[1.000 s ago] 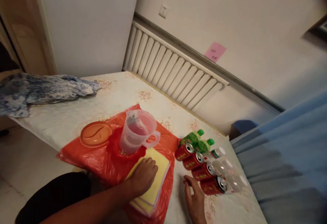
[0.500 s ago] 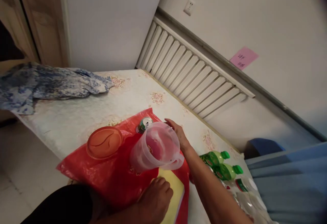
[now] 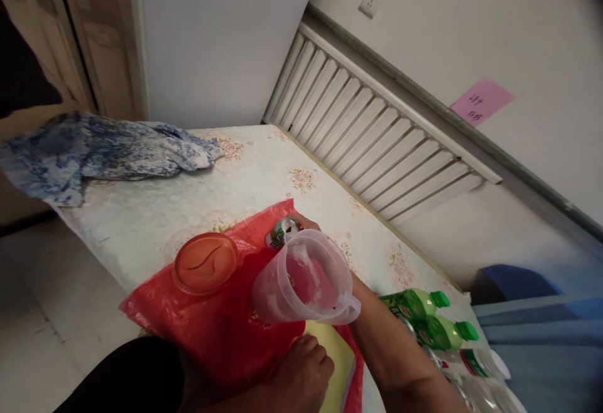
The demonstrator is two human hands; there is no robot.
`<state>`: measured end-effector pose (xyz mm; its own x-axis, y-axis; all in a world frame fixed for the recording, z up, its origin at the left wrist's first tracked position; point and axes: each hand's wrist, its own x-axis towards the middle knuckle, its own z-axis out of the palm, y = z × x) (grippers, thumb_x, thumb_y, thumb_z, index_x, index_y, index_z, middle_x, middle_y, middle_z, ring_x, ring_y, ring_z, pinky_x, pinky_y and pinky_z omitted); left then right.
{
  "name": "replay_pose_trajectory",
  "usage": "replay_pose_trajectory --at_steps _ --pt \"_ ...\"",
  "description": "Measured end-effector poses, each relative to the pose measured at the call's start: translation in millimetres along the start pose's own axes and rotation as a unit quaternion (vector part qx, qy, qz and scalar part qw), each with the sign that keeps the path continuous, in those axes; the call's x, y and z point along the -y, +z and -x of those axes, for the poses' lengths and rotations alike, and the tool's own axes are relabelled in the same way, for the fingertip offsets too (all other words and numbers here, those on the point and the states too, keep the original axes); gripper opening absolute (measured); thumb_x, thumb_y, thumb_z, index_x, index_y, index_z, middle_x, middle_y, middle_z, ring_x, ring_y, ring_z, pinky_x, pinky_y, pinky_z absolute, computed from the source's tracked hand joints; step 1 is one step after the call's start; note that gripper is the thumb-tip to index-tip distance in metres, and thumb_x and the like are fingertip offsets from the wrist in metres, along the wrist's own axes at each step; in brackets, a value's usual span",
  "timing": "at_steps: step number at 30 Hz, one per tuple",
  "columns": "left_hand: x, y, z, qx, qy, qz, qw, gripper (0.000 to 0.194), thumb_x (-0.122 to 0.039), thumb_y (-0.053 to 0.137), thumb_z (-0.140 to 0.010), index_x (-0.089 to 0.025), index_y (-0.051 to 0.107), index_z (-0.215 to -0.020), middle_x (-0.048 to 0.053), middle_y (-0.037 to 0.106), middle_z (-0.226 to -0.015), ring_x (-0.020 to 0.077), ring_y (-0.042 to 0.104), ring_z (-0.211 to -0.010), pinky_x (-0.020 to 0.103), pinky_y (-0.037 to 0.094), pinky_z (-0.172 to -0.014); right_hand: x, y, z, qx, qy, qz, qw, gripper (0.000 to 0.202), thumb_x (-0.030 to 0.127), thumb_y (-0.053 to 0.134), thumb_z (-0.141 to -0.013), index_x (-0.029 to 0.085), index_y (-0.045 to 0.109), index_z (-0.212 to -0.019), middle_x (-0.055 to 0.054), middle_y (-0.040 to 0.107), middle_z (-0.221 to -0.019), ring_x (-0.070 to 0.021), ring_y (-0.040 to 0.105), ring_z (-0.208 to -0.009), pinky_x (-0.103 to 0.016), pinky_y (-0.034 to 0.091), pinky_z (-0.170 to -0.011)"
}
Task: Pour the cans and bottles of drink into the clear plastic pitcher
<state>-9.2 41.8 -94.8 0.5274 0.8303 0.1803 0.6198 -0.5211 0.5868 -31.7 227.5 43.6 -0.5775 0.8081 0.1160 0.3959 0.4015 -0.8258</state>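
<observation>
A clear plastic measuring jug (image 3: 271, 290) stands upright on a red plastic bag (image 3: 188, 325), its handle toward the lower right. Just behind it is a green drink can (image 3: 276, 234), partly covered by the jug's rim. My right hand (image 3: 307, 221) reaches around behind the jug, its fingers against the can's far side; the jug hides most of this hand. Curled on a yellow pad (image 3: 336, 353) at the near edge, my left hand (image 3: 306, 369) is closed, and its palm is out of sight. An orange-red round lid (image 3: 206, 262) lies flat on the bag, left of the jug.
Green-capped bottles (image 3: 424, 303) and clear containers (image 3: 475, 363) lie on the right. A crumpled blue-and-white cloth (image 3: 132, 152) lies at the far left of the flower-patterned table (image 3: 254, 174). A white radiator (image 3: 367, 124) and a blue curtain (image 3: 541, 344) border the table.
My right hand has moved in behind the jug to the can, its fingers now at the can's side. The whole view has shifted slightly. My left hand stays on the yellow pad.
</observation>
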Motion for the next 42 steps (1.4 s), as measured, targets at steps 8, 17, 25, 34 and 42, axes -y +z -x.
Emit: replay_pose_trajectory --at_steps 8,17,25,34,42 --pt "-18 -44.2 16 -0.031 -0.018 0.116 0.993 0.021 -0.017 0.051 -0.092 -0.02 0.064 -0.107 0.008 0.069 -0.107 0.0243 0.062 -0.102 0.04 0.05 -0.096 -10 -85 53 -0.181 0.029 0.142 0.973 0.061 0.042 0.082 -0.061 0.015 0.068 -0.113 -0.009 0.074 -0.108 -0.0244 0.067 -0.093 -0.036 0.055 -0.086" --pt "-21 -39.8 30 -0.043 -0.089 0.319 0.943 0.077 -0.027 0.059 -0.087 -0.019 0.024 -0.156 0.02 0.034 -0.161 0.0317 0.04 -0.145 0.053 0.036 -0.118 6 -109 230 -0.254 0.142 0.148 0.945 0.065 0.029 0.081 -0.062 0.021 0.069 -0.125 -0.01 0.074 -0.121 -0.0301 0.071 -0.107 -0.046 0.056 -0.098" --pt "-21 -58.8 34 -0.045 -0.01 0.351 0.935 0.086 -0.023 0.08 -0.066 -0.025 0.044 -0.144 0.011 0.053 -0.148 0.031 0.048 -0.136 0.049 0.037 -0.118 6 -50 299 -0.198 0.123 0.101 0.967 0.069 0.025 0.085 -0.06 0.027 0.07 -0.128 -0.012 0.07 -0.129 -0.0366 0.068 -0.118 -0.053 0.057 -0.099" --pt "-14 -72.7 38 -0.055 -0.008 0.346 0.936 0.071 -0.022 0.081 -0.062 -0.024 0.054 -0.127 0.006 0.064 -0.127 0.0265 0.059 -0.116 0.041 0.048 -0.104 22 -29 281 -0.15 0.142 0.068 0.976 0.069 0.027 0.087 -0.061 0.026 0.07 -0.127 -0.012 0.069 -0.131 -0.0362 0.066 -0.12 -0.05 0.055 -0.103" --pt "-10 -89.3 50 0.0 -0.018 0.326 0.945 0.065 -0.026 0.08 -0.06 -0.023 0.059 -0.121 0.006 0.065 -0.122 0.0271 0.06 -0.112 0.039 0.05 -0.101 21 -43 215 -0.227 0.096 -0.075 0.966 0.06 0.058 0.072 -0.08 0.021 0.065 -0.126 -0.015 0.07 -0.128 -0.0302 0.07 -0.113 -0.045 0.057 -0.098"
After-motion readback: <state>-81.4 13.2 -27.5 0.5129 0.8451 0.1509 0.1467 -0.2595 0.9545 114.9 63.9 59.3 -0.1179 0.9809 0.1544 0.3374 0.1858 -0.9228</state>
